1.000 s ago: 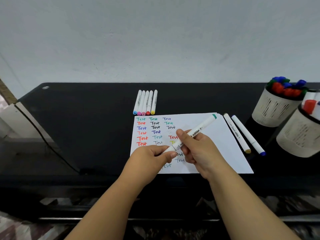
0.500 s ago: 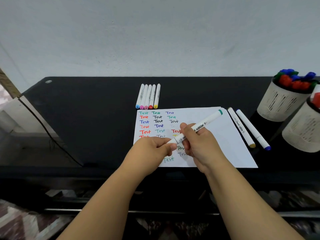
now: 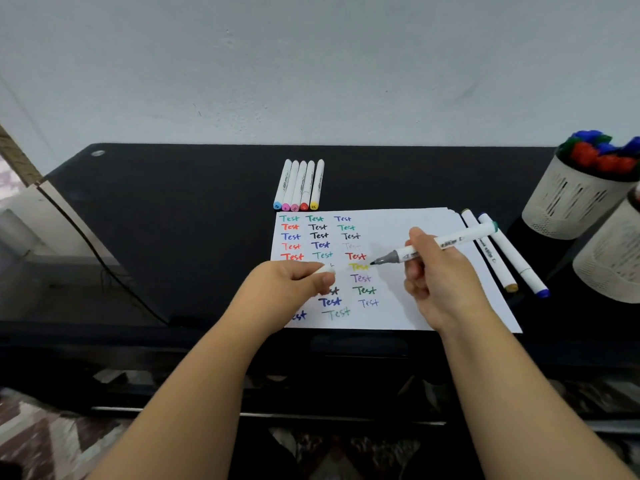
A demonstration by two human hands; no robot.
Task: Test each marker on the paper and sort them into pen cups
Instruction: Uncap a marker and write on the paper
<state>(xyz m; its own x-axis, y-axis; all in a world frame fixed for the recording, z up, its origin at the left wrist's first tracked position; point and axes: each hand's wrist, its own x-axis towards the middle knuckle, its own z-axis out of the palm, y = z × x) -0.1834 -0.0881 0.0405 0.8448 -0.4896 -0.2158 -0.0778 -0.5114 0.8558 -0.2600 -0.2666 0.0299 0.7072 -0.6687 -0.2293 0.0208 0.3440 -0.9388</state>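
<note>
Holding a white marker (image 3: 446, 242) over the paper (image 3: 408, 237), right hand (image 3: 440, 282) with fingers curled round the barrel; now uncapped, unlike half a second ago when both hands met at the capped end. Pulled away to the left, left hand (image 3: 294, 285) pinching the white cap (image 3: 327, 270) between thumb and fingers. Long axis slanting, dark tip low and pointing left toward a yellow "Test", green end raised to the right. Further right on the black table (image 3: 173, 220), two markers (image 3: 502, 254) lying beside the sheet. Beyond the paper, five markers (image 3: 299, 185) in a row. Far right, two pen cups (image 3: 575, 202).
</note>
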